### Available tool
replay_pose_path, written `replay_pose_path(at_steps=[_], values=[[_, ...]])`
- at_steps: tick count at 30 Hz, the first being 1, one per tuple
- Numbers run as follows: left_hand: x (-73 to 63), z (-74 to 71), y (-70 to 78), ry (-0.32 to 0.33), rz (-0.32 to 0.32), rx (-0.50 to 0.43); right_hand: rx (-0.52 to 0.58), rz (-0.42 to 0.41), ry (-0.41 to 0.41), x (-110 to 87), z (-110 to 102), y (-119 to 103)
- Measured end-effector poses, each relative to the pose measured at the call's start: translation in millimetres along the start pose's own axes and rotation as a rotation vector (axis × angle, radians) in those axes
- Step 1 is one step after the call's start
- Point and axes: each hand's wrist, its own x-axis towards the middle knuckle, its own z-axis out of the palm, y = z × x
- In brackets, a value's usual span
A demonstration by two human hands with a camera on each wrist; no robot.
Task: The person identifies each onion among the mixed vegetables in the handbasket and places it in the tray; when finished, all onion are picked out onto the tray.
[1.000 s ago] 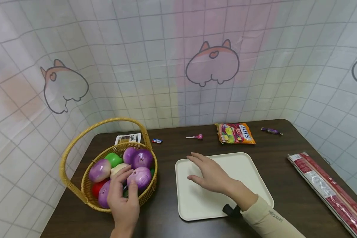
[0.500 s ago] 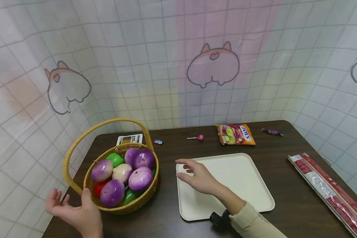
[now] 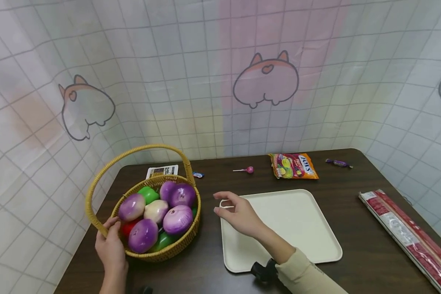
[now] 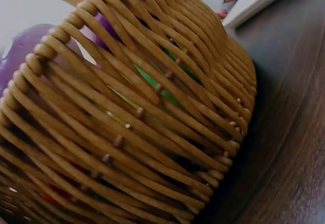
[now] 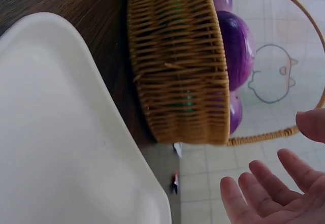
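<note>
Head view: I observe the basket (image 3: 185, 243) on the left part of the table (image 3: 209, 261), upright, its round wall woven from glossy tan strands, with a tall arched handle (image 3: 159, 145). It contains smooth, shiny, rounded pieces: purple onions (image 3: 178, 219), one pale bulb (image 3: 156, 211), and green (image 3: 148, 195) and red (image 3: 130, 228) items partly hidden beneath and between them.

Left hand (image 3: 111, 245): positioned against the basket's left side, at the foot of the handle. I cannot tell from my feeds whether its fingers curl round the rim or only press on it; the left wrist view is filled mostly by the ridged weave.

Right hand (image 3: 241, 214): raised over the left edge of the tray (image 3: 290, 222), apart from the basket. Thumb and fingers are spread in a loose curve and hold nothing. The tray is flat, matte cream, rectangular, with rounded corners and a low lip.

Table surface: dark, wood-grained. Behind the tray lie a crinkled, glossy candy bag (image 3: 294, 166) and a thin-stemmed lollipop (image 3: 250, 170). At right lies a long, film-wrapped red pack (image 3: 408, 237).
</note>
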Motion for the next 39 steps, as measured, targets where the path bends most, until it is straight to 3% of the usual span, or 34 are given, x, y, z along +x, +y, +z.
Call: replay_pose_path(at_steps=[5, 10, 18, 29, 39], values=[[2.7, 14.4, -8.0, -0.02, 0.058, 0.056, 0.023, -0.041, 0.007, 3.2, 7.3, -1.5], [2.5, 24.6, -18.4, -0.042, 0.114, 0.045, -0.006, -0.096, -0.007, 5.9, 19.9, -3.5], [2.9, 23.6, -34.5, -0.057, 0.189, -0.048, -0.208, -0.145, -0.02, 7.6, 37.6, -9.6], [-0.7, 23.2, -39.9, -0.083, 0.288, -0.022, -0.39, -0.057, -0.055, 7.1, 54.2, -9.2], [1.5, 27.1, -39.0, -0.092, 0.33, -0.03, -0.392, -0.063, -0.021, 10.0, 55.3, -12.2]])
